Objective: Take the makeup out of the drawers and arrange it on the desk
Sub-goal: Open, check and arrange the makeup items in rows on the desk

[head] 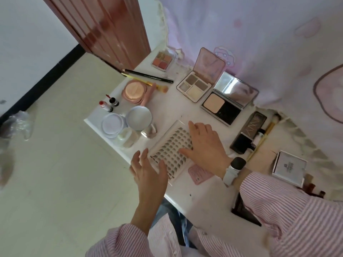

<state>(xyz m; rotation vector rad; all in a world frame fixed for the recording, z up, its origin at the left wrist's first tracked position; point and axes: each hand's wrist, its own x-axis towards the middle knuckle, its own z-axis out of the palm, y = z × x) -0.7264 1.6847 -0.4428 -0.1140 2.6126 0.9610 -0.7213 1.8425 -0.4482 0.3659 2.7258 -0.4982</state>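
A white tray of false eyelash clusters (169, 147) lies flat on the white desk (200, 199) near its front. My right hand (204, 145) rests palm down on the tray's right half, fingers spread. My left hand (148, 169) hovers at the tray's near left corner, fingers apart, holding nothing. Behind the tray stand an open eyeshadow palette (194, 86) and an open powder compact with a mirror (222, 104). A black foundation bottle (246, 134) lies to the right.
On the desk's left are two lipsticks (108, 103), a pink powder jar (134, 90), round lids (113, 125), a small round mirror (139, 117), brushes (148, 76) and a blush palette (163, 60). A white box (289, 167) sits at right. A pink card (199, 173) lies by my wrist.
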